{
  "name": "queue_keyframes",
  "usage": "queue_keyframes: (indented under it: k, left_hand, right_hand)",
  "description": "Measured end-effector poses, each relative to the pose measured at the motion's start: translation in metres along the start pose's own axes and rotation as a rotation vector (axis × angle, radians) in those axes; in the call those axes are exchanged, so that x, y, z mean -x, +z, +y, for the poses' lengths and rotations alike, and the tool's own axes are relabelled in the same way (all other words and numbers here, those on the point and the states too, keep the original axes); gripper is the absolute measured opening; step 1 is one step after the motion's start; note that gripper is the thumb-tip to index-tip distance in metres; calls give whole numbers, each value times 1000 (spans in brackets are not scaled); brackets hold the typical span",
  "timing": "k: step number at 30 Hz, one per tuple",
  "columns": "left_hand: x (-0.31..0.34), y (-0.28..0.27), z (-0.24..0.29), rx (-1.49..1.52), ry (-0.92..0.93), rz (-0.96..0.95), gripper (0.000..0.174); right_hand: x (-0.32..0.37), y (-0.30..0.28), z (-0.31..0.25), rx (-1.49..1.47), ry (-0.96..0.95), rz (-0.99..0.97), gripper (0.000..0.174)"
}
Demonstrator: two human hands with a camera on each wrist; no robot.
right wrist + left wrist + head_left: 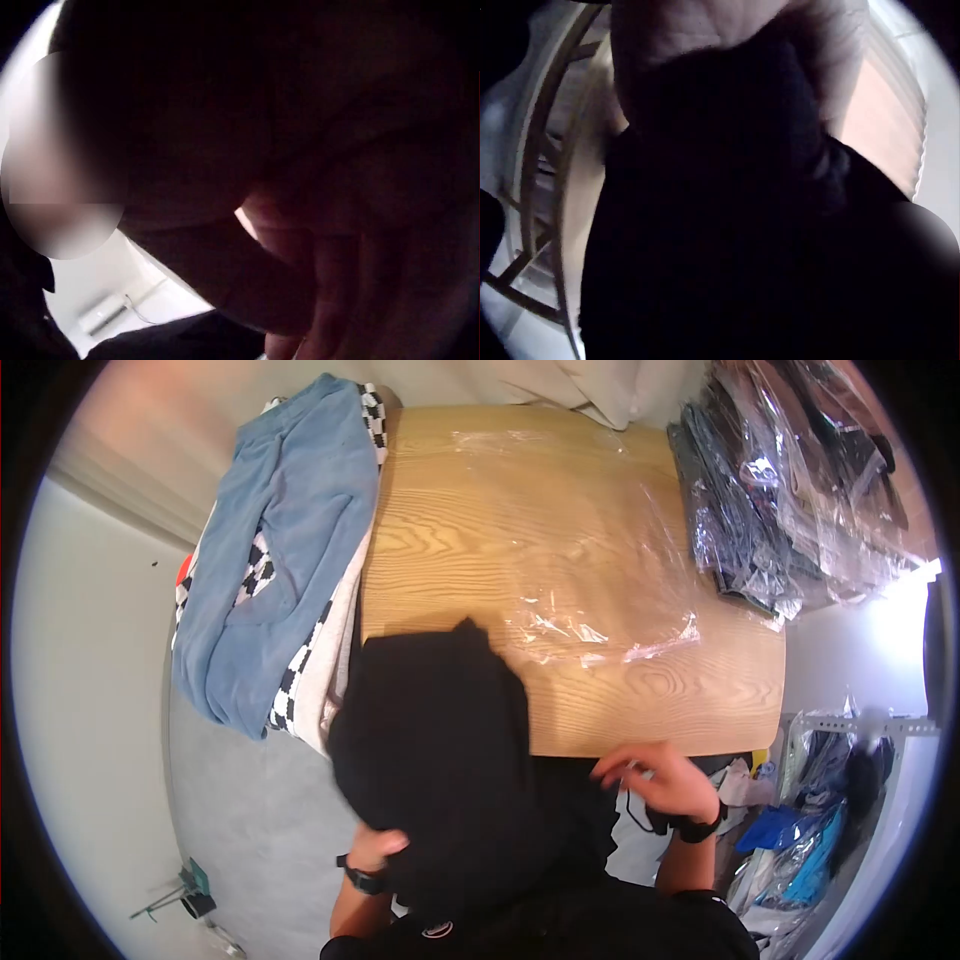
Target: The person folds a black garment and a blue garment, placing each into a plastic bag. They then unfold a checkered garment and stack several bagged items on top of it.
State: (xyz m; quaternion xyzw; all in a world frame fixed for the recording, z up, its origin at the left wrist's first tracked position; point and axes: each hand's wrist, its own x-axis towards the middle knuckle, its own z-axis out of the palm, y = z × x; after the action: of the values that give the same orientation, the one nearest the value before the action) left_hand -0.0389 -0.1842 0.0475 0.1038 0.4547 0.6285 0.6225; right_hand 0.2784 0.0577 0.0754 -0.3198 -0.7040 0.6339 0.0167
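Note:
A folded black garment (440, 730) hangs in front of the person's body, over the table's near left edge. At its lower left the left hand (380, 844) grips it, thumb on the near side and fingers hidden behind the cloth. Dark cloth (727, 225) fills most of the left wrist view, below the palm. To the right of the garment, the right hand (665, 780) is held by the table's near edge with loosely bent fingers and no visible hold. Its fingers (330, 292) look dim beside dark cloth in the right wrist view.
On the wooden table (430, 510) lies a flat clear plastic bag (600, 560). Blue trousers (300, 490) top a clothes pile at the left edge. Plastic-wrapped garments (790, 490) are stacked at the back right; more bagged clothes (800, 850) sit on a lower right rack.

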Motion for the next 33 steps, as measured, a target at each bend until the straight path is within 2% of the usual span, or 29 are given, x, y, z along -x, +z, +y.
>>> queue_keyframes:
  k: [2,4,5,6,7,10,12,13,14,16,17,18,20,22,24,27,30,33]
  left_hand:
    - [19,-20,16,37,1,-89,76]
    - [25,-19,28,77,-38,-199,74]
    - [21,-9,33,79,-63,-256,73]
    - [14,5,35,75,-89,-315,72]
    - [5,23,36,67,-113,-368,71]
    - [-23,84,34,-111,-65,-380,69]
    - [-38,145,28,-447,117,-237,57]
    - [-47,149,25,-687,109,-353,46]
    - [-55,157,19,-671,88,-429,48]
    - [-78,150,50,-1135,-218,-944,57]
    - [-90,140,60,-1134,-88,-1191,59]
    - [-104,135,67,-965,-91,-1335,48]
    - [-132,140,85,-860,-364,-1208,32]
    - [-157,157,92,-1106,-8,-877,26]
    - [-175,184,84,-1543,473,-499,22]
    - [-224,190,55,-1831,1098,-493,23]
    - [-249,178,38,-1782,1094,-532,19]
    - [-256,176,43,-1702,688,-484,21]
  right_hand:
    - [-10,20,-1,-250,-16,-380,27]
    - [-29,58,11,-538,-2,-580,29]
    - [-40,82,20,-640,-94,-574,30]
    - [-52,92,13,-558,-158,-560,34]
    - [-57,119,45,-559,-258,-484,37]
    - [-66,141,67,-625,-179,-289,38]
    - [-59,134,70,-735,-122,-140,38]
    - [-54,127,69,-795,-102,-65,38]
    - [-47,119,67,-853,-98,11,39]
    - [-29,101,62,-967,-108,164,39]
    - [-20,91,59,-1008,-123,235,40]
    - [-11,84,57,-1051,-136,307,40]
    - [8,68,54,-1103,-175,446,41]
    - [24,59,53,-1130,-218,566,41]
    - [36,54,54,-1148,-242,657,42]
    - [46,54,58,-1173,-250,755,43]
    - [49,57,63,-1201,-236,791,44]
    - [42,60,65,-1225,-217,798,45]
